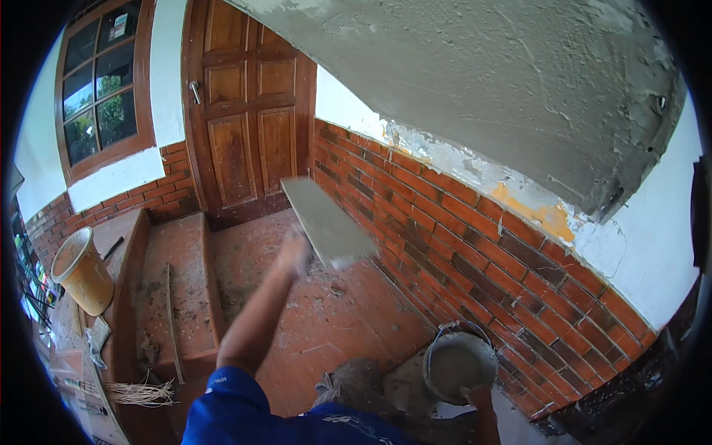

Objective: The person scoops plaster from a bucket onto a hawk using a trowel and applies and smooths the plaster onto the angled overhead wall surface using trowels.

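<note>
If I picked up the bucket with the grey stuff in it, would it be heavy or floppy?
Probably heavy for its size: the bucket holds a pool of thick-looking grey mix. It's likely stiff, not floppy, since its rim keeps a round shape.

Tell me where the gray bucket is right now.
In the head view, the gray bucket is at the lower right, close to the foot of the brick wall, with the person's right hand at its near rim.
</note>
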The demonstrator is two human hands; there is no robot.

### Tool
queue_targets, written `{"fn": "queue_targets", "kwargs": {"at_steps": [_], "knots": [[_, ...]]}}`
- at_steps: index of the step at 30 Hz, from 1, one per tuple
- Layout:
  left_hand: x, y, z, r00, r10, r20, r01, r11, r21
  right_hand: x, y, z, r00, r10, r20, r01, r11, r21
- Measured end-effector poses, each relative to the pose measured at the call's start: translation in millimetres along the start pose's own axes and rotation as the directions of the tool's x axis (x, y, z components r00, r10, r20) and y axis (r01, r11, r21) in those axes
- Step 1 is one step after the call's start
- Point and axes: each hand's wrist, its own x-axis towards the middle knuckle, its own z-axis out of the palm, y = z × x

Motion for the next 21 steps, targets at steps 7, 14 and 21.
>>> {"fn": "queue_targets", "kwargs": {"at_steps": [7, 14, 21], "knots": [[-85.4, -88.6, 99.0, 0.948, -0.313, -0.053, 0.300, 0.831, 0.468, -55.7, -6.5, -61.7, 0.853, 0.420, 0.309, -0.498, 0.480, 0.722], [-97.4, -255.2, 132.3, 0.875, -0.366, 0.316, 0.312, 0.927, 0.209, -98.7, -3.4, -78.4, 0.811, 0.456, 0.367, -0.504, 0.227, 0.833], [-114.7, -342.4, 185.1, 0.896, -0.092, 0.435, -0.188, 0.808, 0.559, -123.9, -19.2, -114.3, 0.834, 0.480, 0.274, -0.427, 0.245, 0.871]]}}
